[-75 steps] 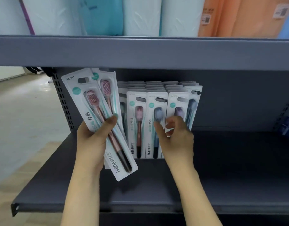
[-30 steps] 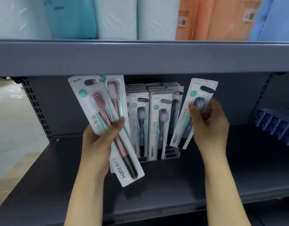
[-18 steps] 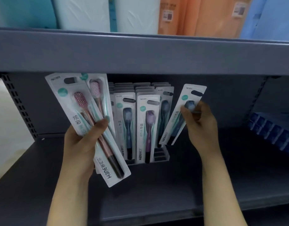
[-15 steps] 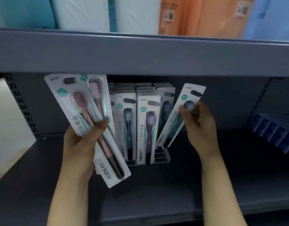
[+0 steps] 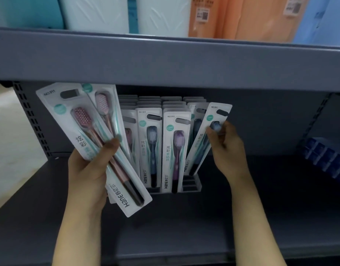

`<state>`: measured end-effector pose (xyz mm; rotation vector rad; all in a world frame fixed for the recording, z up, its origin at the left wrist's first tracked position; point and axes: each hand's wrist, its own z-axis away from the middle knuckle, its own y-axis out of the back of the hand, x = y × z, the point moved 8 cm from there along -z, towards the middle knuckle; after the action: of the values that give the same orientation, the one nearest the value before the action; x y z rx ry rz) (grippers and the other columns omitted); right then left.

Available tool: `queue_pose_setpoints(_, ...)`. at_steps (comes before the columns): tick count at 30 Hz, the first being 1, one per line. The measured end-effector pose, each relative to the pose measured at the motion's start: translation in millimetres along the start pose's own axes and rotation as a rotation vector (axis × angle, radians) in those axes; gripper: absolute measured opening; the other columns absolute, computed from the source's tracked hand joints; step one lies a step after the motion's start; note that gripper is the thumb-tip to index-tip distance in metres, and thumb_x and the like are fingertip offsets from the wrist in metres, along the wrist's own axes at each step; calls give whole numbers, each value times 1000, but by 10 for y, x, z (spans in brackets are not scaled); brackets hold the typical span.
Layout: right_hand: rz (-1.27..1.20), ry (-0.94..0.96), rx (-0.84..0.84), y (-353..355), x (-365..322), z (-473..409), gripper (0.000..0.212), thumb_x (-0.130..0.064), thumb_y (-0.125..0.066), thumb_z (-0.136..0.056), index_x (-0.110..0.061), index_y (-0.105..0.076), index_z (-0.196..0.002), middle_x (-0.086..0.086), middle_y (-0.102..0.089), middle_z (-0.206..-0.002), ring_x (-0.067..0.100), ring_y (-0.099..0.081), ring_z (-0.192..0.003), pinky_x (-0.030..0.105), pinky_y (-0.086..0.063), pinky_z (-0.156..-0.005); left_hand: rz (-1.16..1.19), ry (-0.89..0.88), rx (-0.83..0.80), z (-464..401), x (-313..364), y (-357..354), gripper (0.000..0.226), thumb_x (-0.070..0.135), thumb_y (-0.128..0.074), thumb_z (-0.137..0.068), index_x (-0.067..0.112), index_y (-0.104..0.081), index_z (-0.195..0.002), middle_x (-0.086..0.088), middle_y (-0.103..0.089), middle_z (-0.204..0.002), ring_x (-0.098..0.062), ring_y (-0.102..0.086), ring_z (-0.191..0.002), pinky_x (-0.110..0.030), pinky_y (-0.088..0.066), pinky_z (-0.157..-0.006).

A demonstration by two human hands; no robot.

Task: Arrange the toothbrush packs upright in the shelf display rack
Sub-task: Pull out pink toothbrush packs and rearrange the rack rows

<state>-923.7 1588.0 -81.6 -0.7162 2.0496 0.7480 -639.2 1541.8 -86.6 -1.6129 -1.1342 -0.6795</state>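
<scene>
Shelves fill the frame: a grey upper shelf (image 5: 165, 60) across the top, and a dark lower shelf (image 5: 261, 198) below. On the lower shelf, in the middle of the frame, sits the clear display rack (image 5: 192, 186) with rows of toothbrush packs (image 5: 175, 148) standing up straight.

Trouble could come on the right. Your blue toothbrush pack (image 5: 205, 139) leans, its bottom near the rack's right slots. If it goes in crooked, it may miss the slot or push over the packs next to it.

Your right hand (image 5: 225, 150) pinches that leaning pack near its top. Your left hand (image 5: 90, 171) grips the pink toothbrush packs (image 5: 92, 144) at left, thumb across the front.
</scene>
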Motion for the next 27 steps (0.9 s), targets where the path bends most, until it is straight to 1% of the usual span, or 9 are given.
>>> queue_pose_setpoints(3,32,-7,0,25,32,-28,8,-23,-51,-96,-17,-49,-101,-12,-59,-85,-17,-55,-71,0,-40,-60,1,-4,11,-7,-21,5,18,6,-64,-81,22,-72,-85,8,-74,-84,-13,-70,-85,-28,-57,-78)
queue_pose_setpoints(6,50,-3,-2,39,56,-43,12,-24,-51,-97,-14,-49,-102,-8,-59,-86,-15,-55,-70,1,-40,-58,2,-9,4,-5,-23,0,20,9,-64,-79,25,-75,-82,8,-74,-86,-13,-70,-87,-28,-57,-79)
queue_pose_setpoints(10,58,2,-20,20,40,-63,9,-23,-50,-97,-16,-48,-101,-12,-57,-85,-19,-54,-69,-1,-40,-58,8,2,0,-3,-42,-2,20,9,-64,-79,26,-75,-82,7,-74,-86,-13,-70,-87,-29,-58,-79)
queue_pose_setpoints(12,69,11,-27,7,25,-78,10,-23,-50,-97,-15,-48,-103,-13,-57,-87,-14,-56,-72,-2,-39,-59,7,13,-2,1,-58,-3,17,12,-66,-76,24,-74,-85,6,-74,-89,-16,-70,-90,-32,-57,-81)
queue_pose_setpoints(14,94,30,-33,-8,10,-89,13,-24,-49,-97,-14,-48,-105,-10,-57,-90,-7,-55,-77,-1,-39,-60,6,15,-1,5,-55,-5,19,17,-67,-71,21,-72,-89,6,-74,-90,-17,-69,-92,-33,-57,-83)
queue_pose_setpoints(18,154,59,-42,-23,-2,-103,12,-28,-48,-97,-17,-47,-103,-3,-59,-97,-1,-55,-80,5,-41,-61,25,10,-2,4,-43,-10,20,16,-66,-70,22,-71,-89,8,-74,-88,-13,-70,-89,-29,-57,-81)
queue_pose_setpoints(21,160,55,-51,-13,-8,-117,18,-27,-48,-97,-12,-49,-108,-1,-59,-102,3,-56,-83,6,-41,-63,36,1,0,7,-38,-12,18,15,-66,-71,24,-73,-85,8,-74,-87,-12,-70,-88,-27,-57,-78)
queue_pose_setpoints(24,154,46,-67,-12,-21,-119,20,-27,-48,-97,-11,-49,-109,-4,-58,-99,1,-56,-83,4,-43,-62,41,1,6,9,-47,-5,18,13,-66,-73,27,-76,-79,9,-74,-85,-10,-70,-85,-26,-57,-77)
queue_pose_setpoints(27,156,47,-78,-4,-28,-115,20,-28,-48,-97,-12,-49,-109,-4,-60,-98,7,-60,-86,14,-48,-71,42,-11,14,5,-40,-5,22,11,-66,-74,30,-77,-76,10,-74,-83,-9,-70,-83,-26,-57,-75)
